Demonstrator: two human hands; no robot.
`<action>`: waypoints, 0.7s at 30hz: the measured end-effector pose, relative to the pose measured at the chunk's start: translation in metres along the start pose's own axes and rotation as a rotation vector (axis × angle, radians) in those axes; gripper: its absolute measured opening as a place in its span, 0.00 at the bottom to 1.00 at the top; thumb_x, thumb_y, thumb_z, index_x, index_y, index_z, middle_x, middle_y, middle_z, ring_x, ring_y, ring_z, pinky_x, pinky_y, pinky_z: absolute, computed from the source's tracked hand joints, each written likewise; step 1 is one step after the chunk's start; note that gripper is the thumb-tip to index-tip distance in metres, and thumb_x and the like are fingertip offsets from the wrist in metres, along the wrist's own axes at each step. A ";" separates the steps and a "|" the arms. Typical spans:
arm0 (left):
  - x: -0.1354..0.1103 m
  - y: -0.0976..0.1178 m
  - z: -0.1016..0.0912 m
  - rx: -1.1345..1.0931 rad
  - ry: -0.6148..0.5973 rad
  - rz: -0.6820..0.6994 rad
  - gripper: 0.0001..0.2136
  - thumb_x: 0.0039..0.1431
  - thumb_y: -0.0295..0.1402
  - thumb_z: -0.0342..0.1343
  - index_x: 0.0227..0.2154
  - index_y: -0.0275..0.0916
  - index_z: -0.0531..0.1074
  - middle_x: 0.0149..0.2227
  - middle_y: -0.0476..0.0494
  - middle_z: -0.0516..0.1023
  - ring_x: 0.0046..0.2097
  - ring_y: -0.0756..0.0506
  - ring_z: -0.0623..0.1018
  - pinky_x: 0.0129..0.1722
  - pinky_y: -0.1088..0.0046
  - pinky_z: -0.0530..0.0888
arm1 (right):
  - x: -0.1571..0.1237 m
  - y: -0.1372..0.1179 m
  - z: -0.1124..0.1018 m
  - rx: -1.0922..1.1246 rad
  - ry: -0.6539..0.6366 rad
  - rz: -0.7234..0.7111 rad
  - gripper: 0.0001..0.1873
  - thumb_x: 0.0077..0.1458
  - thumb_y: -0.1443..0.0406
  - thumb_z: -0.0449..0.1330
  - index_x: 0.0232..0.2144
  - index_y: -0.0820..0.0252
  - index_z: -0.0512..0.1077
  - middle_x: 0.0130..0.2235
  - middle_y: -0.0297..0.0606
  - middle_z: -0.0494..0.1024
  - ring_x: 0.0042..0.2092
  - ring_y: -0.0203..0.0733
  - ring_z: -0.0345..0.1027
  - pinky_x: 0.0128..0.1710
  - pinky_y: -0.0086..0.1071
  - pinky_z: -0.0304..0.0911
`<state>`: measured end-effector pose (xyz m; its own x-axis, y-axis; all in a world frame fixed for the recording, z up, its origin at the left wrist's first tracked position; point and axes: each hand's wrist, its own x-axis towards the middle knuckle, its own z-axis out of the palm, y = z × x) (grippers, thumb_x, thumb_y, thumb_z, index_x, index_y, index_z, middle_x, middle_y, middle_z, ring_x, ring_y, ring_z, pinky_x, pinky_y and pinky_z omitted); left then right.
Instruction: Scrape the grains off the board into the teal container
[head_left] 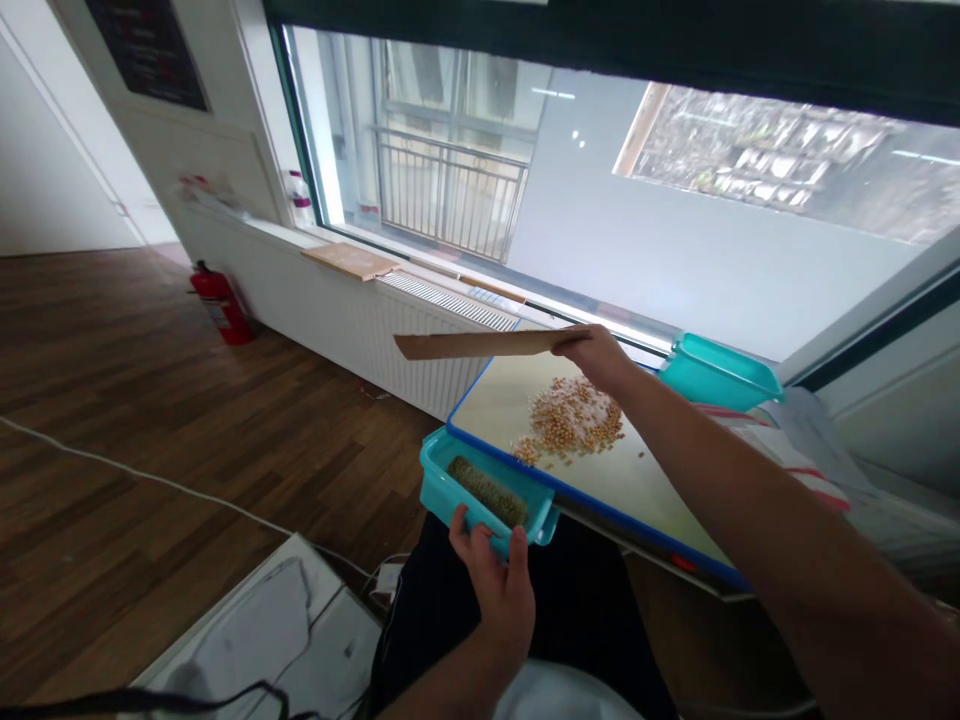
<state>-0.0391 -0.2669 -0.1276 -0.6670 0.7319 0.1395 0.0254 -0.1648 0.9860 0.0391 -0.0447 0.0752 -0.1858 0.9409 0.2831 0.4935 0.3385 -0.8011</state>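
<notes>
My left hand (495,570) grips the near side of a turquoise plastic bin (439,480), just off the table's front edge. Inside the bin lies a heap of small greenish grains (487,490). In my right hand (596,355) is a flat strip of cardboard (480,345), seen nearly edge-on and raised above the table. Beneath that hand, a pile of corn kernels (574,415) mixed with something white and fine spreads over the pale, blue-rimmed table (667,490). My right forearm crosses over part of the table top and hides it.
Another turquoise bin (720,372) stands at the table's back right, beside a red-striped white cloth or bag (780,450). A radiator (442,330) runs under the window. A red fire extinguisher (223,305) stands on the floor at left. A cable (150,480) crosses the floor.
</notes>
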 end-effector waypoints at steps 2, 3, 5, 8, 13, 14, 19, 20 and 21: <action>0.001 -0.002 -0.002 -0.004 0.017 -0.012 0.11 0.56 0.41 0.54 0.32 0.38 0.65 0.57 0.36 0.55 0.51 0.44 0.67 0.47 0.66 0.70 | 0.025 0.010 -0.003 -0.009 -0.023 0.038 0.13 0.36 0.71 0.59 0.29 0.69 0.78 0.26 0.38 0.76 0.31 0.36 0.63 0.34 0.32 0.58; 0.001 -0.003 -0.002 -0.011 0.028 -0.016 0.11 0.56 0.41 0.54 0.32 0.38 0.66 0.57 0.36 0.55 0.52 0.44 0.67 0.46 0.66 0.70 | 0.036 0.018 -0.004 -0.025 -0.039 0.058 0.14 0.36 0.72 0.59 0.29 0.69 0.78 0.26 0.37 0.75 0.31 0.36 0.62 0.34 0.32 0.58; 0.002 -0.006 -0.004 -0.020 0.037 -0.026 0.10 0.55 0.41 0.54 0.33 0.38 0.68 0.57 0.37 0.56 0.52 0.43 0.67 0.46 0.66 0.70 | 0.051 0.038 -0.006 -0.079 -0.061 0.098 0.14 0.36 0.72 0.58 0.29 0.70 0.78 0.24 0.36 0.74 0.28 0.34 0.60 0.31 0.31 0.56; 0.004 -0.012 -0.007 -0.024 0.038 -0.045 0.11 0.53 0.42 0.56 0.31 0.38 0.69 0.56 0.37 0.56 0.52 0.41 0.67 0.45 0.66 0.72 | 0.064 0.069 -0.009 -0.145 -0.054 0.116 0.15 0.37 0.71 0.59 0.31 0.72 0.78 0.22 0.34 0.71 0.26 0.31 0.55 0.28 0.30 0.54; 0.005 -0.020 -0.010 -0.033 0.050 -0.030 0.10 0.52 0.40 0.57 0.29 0.38 0.71 0.56 0.38 0.57 0.51 0.41 0.68 0.44 0.66 0.72 | 0.067 0.101 -0.022 -0.139 -0.065 0.143 0.21 0.38 0.71 0.57 0.38 0.69 0.78 0.18 0.29 0.65 0.22 0.29 0.48 0.23 0.29 0.47; 0.005 -0.021 -0.011 -0.025 0.052 -0.020 0.10 0.52 0.40 0.58 0.29 0.38 0.71 0.56 0.38 0.57 0.51 0.41 0.68 0.45 0.65 0.71 | 0.066 0.106 -0.026 -0.130 -0.065 0.165 0.22 0.39 0.71 0.57 0.39 0.69 0.77 0.17 0.28 0.64 0.21 0.28 0.47 0.23 0.29 0.46; 0.006 -0.019 -0.014 0.061 0.023 0.019 0.09 0.53 0.39 0.57 0.29 0.38 0.71 0.55 0.37 0.59 0.52 0.40 0.67 0.48 0.63 0.69 | 0.059 0.120 -0.040 -0.098 0.012 0.266 0.23 0.39 0.72 0.58 0.41 0.73 0.76 0.15 0.27 0.61 0.19 0.28 0.46 0.21 0.30 0.43; 0.006 -0.018 -0.014 0.074 0.022 0.021 0.08 0.54 0.38 0.56 0.30 0.38 0.70 0.54 0.37 0.59 0.52 0.40 0.67 0.49 0.63 0.68 | 0.058 0.121 -0.041 -0.102 0.021 0.270 0.22 0.38 0.71 0.58 0.40 0.73 0.76 0.15 0.27 0.61 0.19 0.27 0.46 0.20 0.30 0.43; 0.005 -0.016 -0.013 0.084 0.025 0.024 0.08 0.55 0.38 0.55 0.30 0.38 0.70 0.54 0.37 0.59 0.52 0.41 0.66 0.50 0.63 0.67 | 0.057 0.122 -0.042 -0.110 0.027 0.271 0.21 0.38 0.71 0.58 0.38 0.73 0.77 0.15 0.27 0.61 0.19 0.27 0.46 0.20 0.30 0.43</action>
<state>-0.0531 -0.2692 -0.1437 -0.6836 0.7116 0.1618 0.1031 -0.1254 0.9867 0.1245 0.0504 0.0158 -0.0129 0.9966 0.0812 0.6114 0.0721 -0.7880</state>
